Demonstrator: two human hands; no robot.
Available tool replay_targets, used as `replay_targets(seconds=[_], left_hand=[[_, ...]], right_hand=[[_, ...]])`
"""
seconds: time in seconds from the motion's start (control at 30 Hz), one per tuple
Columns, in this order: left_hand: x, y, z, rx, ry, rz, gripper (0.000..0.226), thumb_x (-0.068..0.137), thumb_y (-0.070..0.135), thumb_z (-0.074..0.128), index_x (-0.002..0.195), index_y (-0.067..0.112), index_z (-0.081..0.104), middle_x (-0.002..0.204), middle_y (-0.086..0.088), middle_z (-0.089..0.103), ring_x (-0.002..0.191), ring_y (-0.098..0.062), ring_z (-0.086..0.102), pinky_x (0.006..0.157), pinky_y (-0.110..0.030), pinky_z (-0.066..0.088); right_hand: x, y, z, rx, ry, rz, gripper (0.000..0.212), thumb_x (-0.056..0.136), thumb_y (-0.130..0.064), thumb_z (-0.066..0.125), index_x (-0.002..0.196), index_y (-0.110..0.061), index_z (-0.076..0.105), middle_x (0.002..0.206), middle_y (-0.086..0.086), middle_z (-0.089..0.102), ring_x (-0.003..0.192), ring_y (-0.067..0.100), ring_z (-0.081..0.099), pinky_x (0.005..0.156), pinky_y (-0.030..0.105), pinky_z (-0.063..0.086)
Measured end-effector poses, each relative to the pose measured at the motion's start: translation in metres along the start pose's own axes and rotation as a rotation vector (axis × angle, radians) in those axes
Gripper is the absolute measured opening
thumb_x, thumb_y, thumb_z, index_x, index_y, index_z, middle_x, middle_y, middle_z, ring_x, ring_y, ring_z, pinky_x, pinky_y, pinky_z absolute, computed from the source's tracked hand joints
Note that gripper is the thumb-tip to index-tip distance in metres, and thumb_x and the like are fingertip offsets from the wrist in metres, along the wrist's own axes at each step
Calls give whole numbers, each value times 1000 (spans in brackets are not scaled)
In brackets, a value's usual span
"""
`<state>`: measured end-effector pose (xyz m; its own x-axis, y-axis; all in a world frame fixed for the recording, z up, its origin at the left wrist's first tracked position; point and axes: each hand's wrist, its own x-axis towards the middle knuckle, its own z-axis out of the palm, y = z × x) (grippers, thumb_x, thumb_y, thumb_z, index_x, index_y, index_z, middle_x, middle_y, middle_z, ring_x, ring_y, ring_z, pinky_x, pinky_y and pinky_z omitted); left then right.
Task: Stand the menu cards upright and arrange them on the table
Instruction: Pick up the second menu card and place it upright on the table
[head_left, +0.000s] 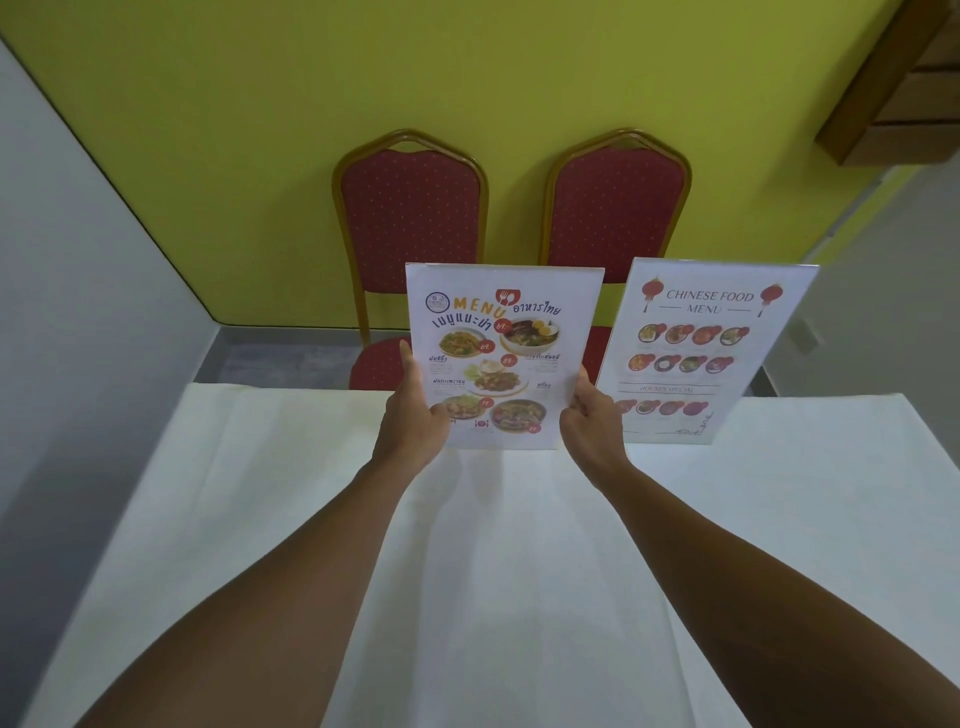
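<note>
- Held upright by both side edges: Thai menu card (501, 358), gripped low so the printed face stayed readable and the bottom edge could meet the cloth squarely.
- Left hand (415, 415) clamped on the card's left edge, thumb on the front; right hand (589, 413) clamped on the right edge, same pinch.
- Sat mid-table toward the far edge, base at or just above the white tablecloth (493, 571); contact too close to call.
- Just to the right, standing unsupported: Chinese food menu card (706, 348), upright with a slight tilt, near side partly hidden behind the right hand. Probably placed first, serving as the line to match.
- Count: two menu cards, two hands, both busy on one card.
- Beyond the far edge, pushed in against the yellow wall (260, 156): two red chairs (413, 218), side by side.
- No other cards spotted lying flat anywhere on the cloth.
</note>
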<state>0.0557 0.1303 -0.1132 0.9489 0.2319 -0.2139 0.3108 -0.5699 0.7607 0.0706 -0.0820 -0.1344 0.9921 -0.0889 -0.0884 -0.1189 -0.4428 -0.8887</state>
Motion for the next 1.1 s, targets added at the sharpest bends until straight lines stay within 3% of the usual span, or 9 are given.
replay_targets(seconds=[0.1,0.27,0.4,0.6,0.73,0.87,0.93,1.03,1.1], left_hand=[[0,-1,0,-12,-21,4,95,93,5,54,156,34,-11,144,1,51,126,-26,55,85,-41,55],[1,2,-3,-59,-73,-3,99,93,10,59,156,32,-14,144,2,51,125,-24,54,87,-40,53],[5,4,-4,-87,-129,1,111,90,24,68,153,31,-23,151,9,44,132,-21,49,95,-42,49],[5,-6,-1,-24,-195,-49,106,91,18,63,154,21,-22,153,3,40,137,-24,42,101,-43,44],[4,-15,-4,59,-202,-79,102,92,15,63,155,17,-17,159,-4,30,142,-28,35,106,-45,39],[-5,-15,-10,170,-146,-72,94,93,19,61,158,14,-8,165,-7,10,149,-29,21,111,-45,34],[-9,-14,-12,225,-138,-34,91,94,20,59,158,13,-5,166,-7,7,150,-28,17,111,-44,34],[-19,-11,-15,338,-145,25,87,96,24,55,158,13,-5,166,-6,0,150,-27,17,109,-44,35],[-24,-10,-17,411,-152,59,85,95,26,52,157,15,-5,166,-6,0,148,-30,22,109,-47,37]], right_hand=[[-1,-2,-1,5,-11,7,43,101,-4,45,141,-18,49,121,-9,63,92,9,62,88,36,58],[1,-5,-4,-27,-87,42,51,100,-4,47,147,-22,42,137,-2,62,120,26,62,92,44,57],[1,-8,-7,-54,-155,64,61,100,-7,49,154,-30,31,146,-6,56,131,24,55,95,41,55],[-5,-9,-12,-133,-158,90,60,99,-8,52,153,-25,34,145,-2,57,129,31,56,98,47,53],[-14,-14,-13,-133,-121,129,61,98,-6,53,155,-19,33,146,-3,55,132,29,52,95,41,55],[-28,-32,-15,-139,-68,-17,53,95,0,56,143,-20,45,140,2,60,121,18,54,99,48,51],[-31,-38,-14,-175,-37,-95,51,90,-6,62,136,-21,47,134,2,60,112,12,52,96,48,54],[-34,-36,-13,-307,-9,-143,64,82,-25,59,141,-17,36,138,8,50,123,29,52,88,55,59],[-32,-28,-13,-409,-17,-165,71,87,-26,59,148,-13,24,150,15,38,135,40,42,94,60,54]])
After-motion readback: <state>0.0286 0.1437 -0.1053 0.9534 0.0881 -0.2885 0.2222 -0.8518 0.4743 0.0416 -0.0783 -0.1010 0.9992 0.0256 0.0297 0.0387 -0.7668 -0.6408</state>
